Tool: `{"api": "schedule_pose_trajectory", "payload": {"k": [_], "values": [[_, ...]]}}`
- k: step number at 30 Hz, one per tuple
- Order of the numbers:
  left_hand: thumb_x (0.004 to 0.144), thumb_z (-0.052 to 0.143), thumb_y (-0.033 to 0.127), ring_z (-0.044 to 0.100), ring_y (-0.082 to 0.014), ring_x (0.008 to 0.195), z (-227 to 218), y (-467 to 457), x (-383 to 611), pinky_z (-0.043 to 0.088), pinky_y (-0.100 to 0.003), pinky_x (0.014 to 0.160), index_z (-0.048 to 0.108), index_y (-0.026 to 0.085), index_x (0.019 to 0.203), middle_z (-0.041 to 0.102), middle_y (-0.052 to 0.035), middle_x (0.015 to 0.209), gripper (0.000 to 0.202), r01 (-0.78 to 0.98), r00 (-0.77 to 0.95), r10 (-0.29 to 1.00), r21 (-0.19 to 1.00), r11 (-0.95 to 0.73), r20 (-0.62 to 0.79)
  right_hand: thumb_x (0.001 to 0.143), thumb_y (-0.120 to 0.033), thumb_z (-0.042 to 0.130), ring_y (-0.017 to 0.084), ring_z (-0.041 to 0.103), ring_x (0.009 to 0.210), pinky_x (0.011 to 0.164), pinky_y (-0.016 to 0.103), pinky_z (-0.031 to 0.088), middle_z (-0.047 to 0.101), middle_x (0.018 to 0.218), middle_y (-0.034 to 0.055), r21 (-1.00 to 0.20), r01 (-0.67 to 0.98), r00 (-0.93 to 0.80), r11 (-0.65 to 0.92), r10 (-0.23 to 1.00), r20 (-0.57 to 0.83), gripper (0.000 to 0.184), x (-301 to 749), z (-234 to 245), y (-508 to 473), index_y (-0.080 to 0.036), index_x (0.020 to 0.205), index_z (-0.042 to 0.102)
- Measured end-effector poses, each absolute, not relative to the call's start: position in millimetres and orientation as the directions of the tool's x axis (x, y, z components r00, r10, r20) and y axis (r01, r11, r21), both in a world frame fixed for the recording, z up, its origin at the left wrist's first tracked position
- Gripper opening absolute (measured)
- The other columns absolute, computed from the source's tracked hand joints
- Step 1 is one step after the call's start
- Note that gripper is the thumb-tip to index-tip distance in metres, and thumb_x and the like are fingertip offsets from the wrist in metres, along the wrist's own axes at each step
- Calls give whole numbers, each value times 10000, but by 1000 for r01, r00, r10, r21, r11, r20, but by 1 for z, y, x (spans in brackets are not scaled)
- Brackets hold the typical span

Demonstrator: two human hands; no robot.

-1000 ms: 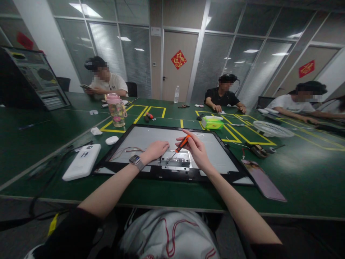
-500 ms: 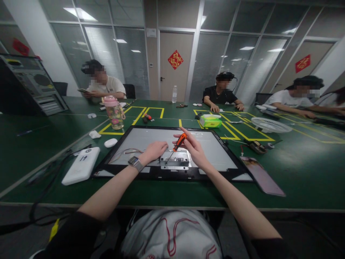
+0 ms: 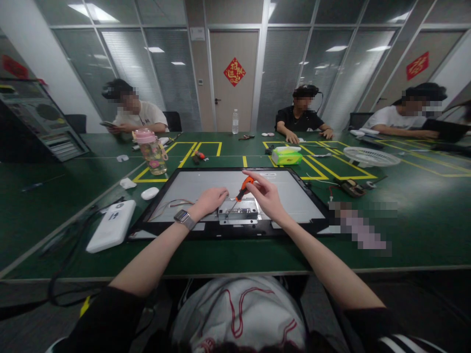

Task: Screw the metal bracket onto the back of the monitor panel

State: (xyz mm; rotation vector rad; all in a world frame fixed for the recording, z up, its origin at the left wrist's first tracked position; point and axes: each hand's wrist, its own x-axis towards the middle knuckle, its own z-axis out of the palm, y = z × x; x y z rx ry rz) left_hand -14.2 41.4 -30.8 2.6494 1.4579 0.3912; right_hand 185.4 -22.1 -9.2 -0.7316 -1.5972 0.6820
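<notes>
An orange-and-black screwdriver (image 3: 245,188) slants down to the left, its tip at the lower left part of a silver metal bracket (image 3: 238,221). My right hand (image 3: 268,198) holds its handle between thumb and fingers, with the index finger stretched out above. My left hand (image 3: 211,201) is closed at the bracket's upper left corner, fingers together and touching it; the fingertips are partly hidden. The bracket lies on the back of a flat grey display panel (image 3: 294,196) with a black frame. Thin wires (image 3: 171,203) lie on the panel left of my left hand.
A white power bank (image 3: 112,228) and a white oval case (image 3: 149,193) lie left of the panel. Behind stand a pink-lidded bottle (image 3: 151,154) and a green tissue pack (image 3: 287,156). A white round grille (image 3: 371,157) lies right. Several people sit across the green table (image 3: 253,260).
The camera view has shifted slightly. My right hand still holds the screwdriver at the bracket, its fingers slightly repositioned around the handle. My left hand stays at the bracket's corner.
</notes>
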Motion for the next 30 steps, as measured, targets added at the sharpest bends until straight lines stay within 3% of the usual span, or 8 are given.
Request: {"api": "schedule_pose_trajectory", "payload": {"k": [6,12,16,24,30], "values": [[950,300,377,625,-212,786,-32,44,-14,423,-283,676,646,189,984,700,-86,923,395,819,501,847,219,-530,177,938,-306,437,166,626,960,931,377,485,635,1097,60,-722,105,-205,684,726,657,441,185,-7,-26,-255,1377,444],[945,302,370,621,-221,784,-33,44,-15,425,-294,685,648,182,973,696,-91,900,395,812,512,840,216,-542,180,868,-284,575,142,611,830,822,323,512,608,1025,46,-681,133,-151,720,693,705,256,184,-7,-24,-236,1117,609],[943,313,370,623,-219,795,-31,42,-15,434,-294,702,653,181,986,697,-93,914,391,817,504,846,222,-533,175,842,-299,610,145,601,842,807,312,514,599,979,37,-693,117,-152,711,702,695,220,184,-5,-25,-232,1052,619],[948,301,377,618,-217,800,-32,43,-15,432,-293,695,650,180,992,692,-91,921,404,806,513,836,228,-547,192,806,-324,642,150,601,772,783,334,533,609,859,9,-714,138,-223,687,723,653,450,182,-10,-22,-256,1228,498],[951,303,357,611,-205,763,-30,40,-15,420,-283,671,648,177,976,690,-86,903,390,801,525,829,216,-558,193,796,-274,660,154,604,785,784,336,540,598,872,11,-697,169,-247,697,715,654,514,182,-13,-22,-258,1265,450]]}}
